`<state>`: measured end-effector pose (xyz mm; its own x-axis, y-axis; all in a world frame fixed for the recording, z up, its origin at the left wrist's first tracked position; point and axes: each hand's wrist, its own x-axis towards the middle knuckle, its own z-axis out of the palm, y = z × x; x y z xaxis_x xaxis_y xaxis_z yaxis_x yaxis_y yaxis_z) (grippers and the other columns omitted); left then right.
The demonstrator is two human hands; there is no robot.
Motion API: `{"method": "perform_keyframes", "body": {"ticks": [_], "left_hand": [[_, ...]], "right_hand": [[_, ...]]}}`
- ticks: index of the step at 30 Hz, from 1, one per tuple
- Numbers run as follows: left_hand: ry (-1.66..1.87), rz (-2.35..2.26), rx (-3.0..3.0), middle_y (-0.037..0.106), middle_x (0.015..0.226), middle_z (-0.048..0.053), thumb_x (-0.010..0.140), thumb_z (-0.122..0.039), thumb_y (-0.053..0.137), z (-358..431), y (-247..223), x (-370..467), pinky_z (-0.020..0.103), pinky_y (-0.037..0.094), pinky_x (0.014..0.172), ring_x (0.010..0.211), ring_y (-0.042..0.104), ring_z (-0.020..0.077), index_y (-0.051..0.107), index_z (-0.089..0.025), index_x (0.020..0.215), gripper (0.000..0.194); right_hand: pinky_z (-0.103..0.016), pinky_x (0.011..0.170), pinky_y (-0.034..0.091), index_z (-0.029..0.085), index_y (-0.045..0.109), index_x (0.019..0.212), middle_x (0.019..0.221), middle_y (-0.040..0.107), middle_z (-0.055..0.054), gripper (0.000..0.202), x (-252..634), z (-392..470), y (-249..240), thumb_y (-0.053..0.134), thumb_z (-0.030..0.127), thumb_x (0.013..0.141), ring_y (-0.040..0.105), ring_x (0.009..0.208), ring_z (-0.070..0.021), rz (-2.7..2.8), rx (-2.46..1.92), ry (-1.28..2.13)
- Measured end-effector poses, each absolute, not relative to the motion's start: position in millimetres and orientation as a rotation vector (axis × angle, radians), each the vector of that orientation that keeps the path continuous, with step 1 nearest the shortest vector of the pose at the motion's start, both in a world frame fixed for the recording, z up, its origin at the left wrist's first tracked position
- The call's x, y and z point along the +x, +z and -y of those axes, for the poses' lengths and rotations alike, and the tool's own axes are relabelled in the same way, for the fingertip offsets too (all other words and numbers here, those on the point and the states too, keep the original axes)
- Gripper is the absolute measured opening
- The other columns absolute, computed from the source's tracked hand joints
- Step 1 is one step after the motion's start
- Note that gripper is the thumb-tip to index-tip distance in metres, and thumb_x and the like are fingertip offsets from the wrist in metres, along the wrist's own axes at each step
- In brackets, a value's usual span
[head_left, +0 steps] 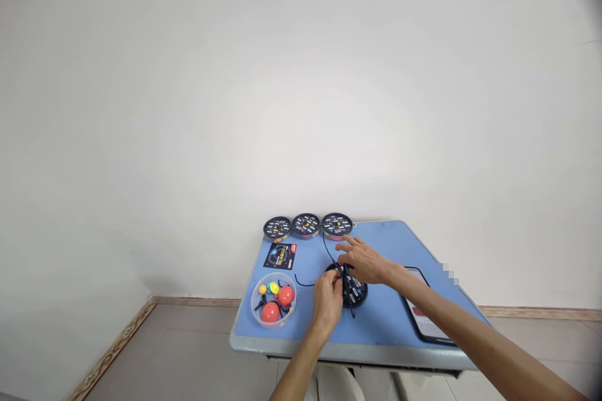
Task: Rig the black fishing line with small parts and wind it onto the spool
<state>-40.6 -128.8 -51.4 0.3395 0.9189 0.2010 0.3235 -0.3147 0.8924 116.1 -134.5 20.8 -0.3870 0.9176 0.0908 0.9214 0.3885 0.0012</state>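
Observation:
A round black printed disc [358,293] lies on the blue table near its middle. Above it, my left hand [328,294] has its fingers closed on a thin black part with curved rods [328,249] sticking out from it. My right hand [364,260] is at the same part from the right, thumb side low over the disc and some fingers raised and spread. One rod reaches up toward the back, another curves out to the left, and a third points toward the front edge. Where the fingertips meet the part, details are too small to make out.
At the left front stands a clear round tub [254,312] with red, yellow and small coloured balls. Behind it lies a black printed card [280,256]. Three round containers [306,224] line the back edge. A tablet [426,319] lies at the right, partly under my right forearm.

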Motion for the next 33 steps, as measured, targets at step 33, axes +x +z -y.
{"method": "perform_keyframes", "body": {"ticks": [33], "left_hand": [[1.008, -1.233, 1.861, 0.073, 0.089, 0.009, 0.081, -0.013, 0.054, 127.8, -33.0, -36.0, 0.032, 0.048, 0.078, 0.084, 0.066, 0.0212, 0.071, -0.015, 0.090, 0.020]], "right_hand": [[-0.043, 0.097, 0.038, 0.020, 0.076, 0.083, 0.123, 0.065, -0.011, 0.017, 111.6, 145.7, 55.0, 0.061, 0.013, 0.076, 0.052, 0.117, -0.0285, 2.528, -1.654, -0.127]]}}
